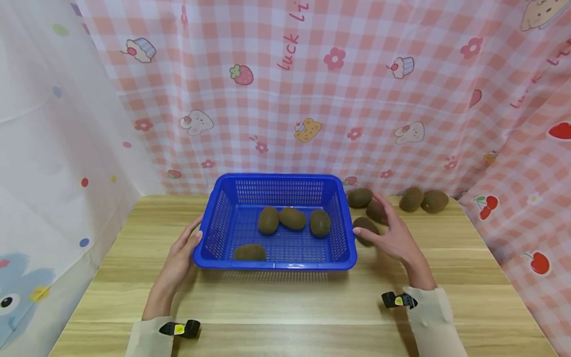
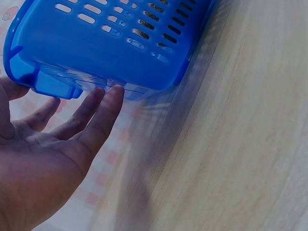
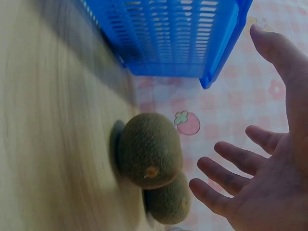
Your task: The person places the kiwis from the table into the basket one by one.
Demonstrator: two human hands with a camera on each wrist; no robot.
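A pink-and-white checked fabric curtain (image 1: 276, 101) hangs along the far and right edges of a pale wood-grain counter (image 1: 267, 310), a white printed fabric sheet (image 1: 49, 129) along the left. A blue rectangular slotted plastic basket (image 1: 274, 265) stands near the far edge; wood surface stretches from it toward the near side. The left hand (image 1: 179, 258) is at its left wall, fingers extended; the right hand (image 1: 396, 238) is spread, thumb near the right rim. Four oval brown kiwis (image 1: 268, 220) lie inside, three just right of the basket, two at the far right corner.
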